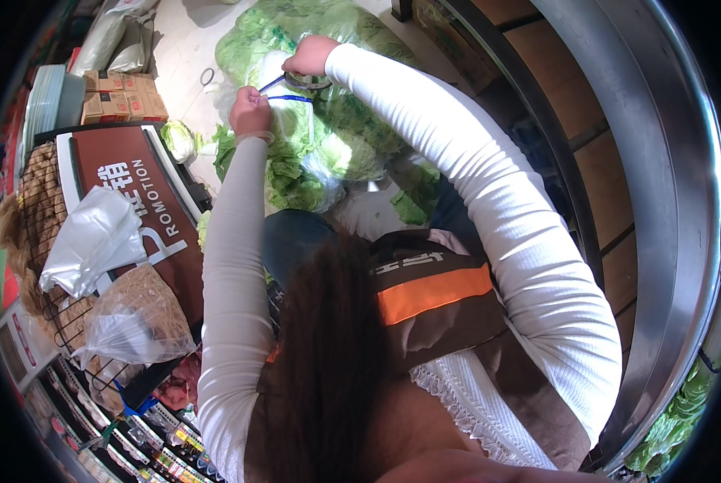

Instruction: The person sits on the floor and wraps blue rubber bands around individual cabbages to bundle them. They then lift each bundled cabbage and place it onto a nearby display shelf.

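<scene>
My left hand (pixel 250 110) is closed in a pinch on a narrow blue strip (pixel 290 98), which looks like tape. Part of the strip runs up toward my right hand (pixel 311 58), and another part crosses the leafy greens below. My fingers on the right are curled over a dark ring (pixel 308 81) that looks like a tape roll. Beneath both hands lies a head of lettuce (pixel 284 153) with pale green leaves, partly in clear plastic. Behind it spreads a large clear bag of greens (pixel 248 40). My palms are turned away, so the exact grip is hidden.
A brown sign panel (pixel 127 173) and a wire rack with plastic bags (pixel 99 233) stand at left. Beyond are small cartons (pixel 123 101) and a loose leafy head (pixel 179 142). A metal shelf edge (pixel 658 201) curves along the right. A small ring (pixel 208 76) lies on the floor.
</scene>
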Demonstrator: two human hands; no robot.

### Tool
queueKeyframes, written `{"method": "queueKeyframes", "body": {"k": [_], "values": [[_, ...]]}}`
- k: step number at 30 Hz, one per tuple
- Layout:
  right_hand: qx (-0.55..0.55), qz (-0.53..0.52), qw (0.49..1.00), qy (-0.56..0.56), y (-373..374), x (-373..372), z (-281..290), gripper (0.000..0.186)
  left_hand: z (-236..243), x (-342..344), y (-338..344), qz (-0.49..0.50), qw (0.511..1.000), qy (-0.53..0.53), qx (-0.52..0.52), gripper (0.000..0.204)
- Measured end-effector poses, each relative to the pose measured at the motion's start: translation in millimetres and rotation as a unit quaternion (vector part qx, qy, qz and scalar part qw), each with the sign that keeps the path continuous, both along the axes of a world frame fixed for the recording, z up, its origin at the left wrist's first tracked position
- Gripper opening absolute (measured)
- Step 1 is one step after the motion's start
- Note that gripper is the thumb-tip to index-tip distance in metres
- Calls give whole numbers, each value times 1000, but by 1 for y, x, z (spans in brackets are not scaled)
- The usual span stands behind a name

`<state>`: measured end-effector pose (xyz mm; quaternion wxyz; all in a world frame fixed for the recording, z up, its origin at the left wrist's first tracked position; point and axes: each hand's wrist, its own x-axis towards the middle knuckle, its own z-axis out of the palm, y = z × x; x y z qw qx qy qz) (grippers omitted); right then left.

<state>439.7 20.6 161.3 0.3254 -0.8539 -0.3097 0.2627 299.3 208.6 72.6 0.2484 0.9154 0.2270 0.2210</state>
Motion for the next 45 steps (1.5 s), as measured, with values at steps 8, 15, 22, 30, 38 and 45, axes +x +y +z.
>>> {"method": "queueKeyframes", "body": {"k": [8,15,22,30,38,45], "values": [[29,-3,999,-21,3,-9,-7,31,-21,-9,4,8,992,-102,-69,29],[75,26,995,60,-6,-9,20,32,-25,-9,-5,215,972,5,98,96],[40,60,997,0,-3,-10,44,25,-6,1,14,142,952,172,-211,106],[10,78,997,8,-27,-17,10,30,-21,-7,28,146,962,147,-181,92],[25,33,997,70,-42,-22,-72,26,-74,-16,89,83,937,118,-317,83],[-5,56,994,93,-27,-24,-111,23,-69,-29,86,62,929,67,-359,74]]}}
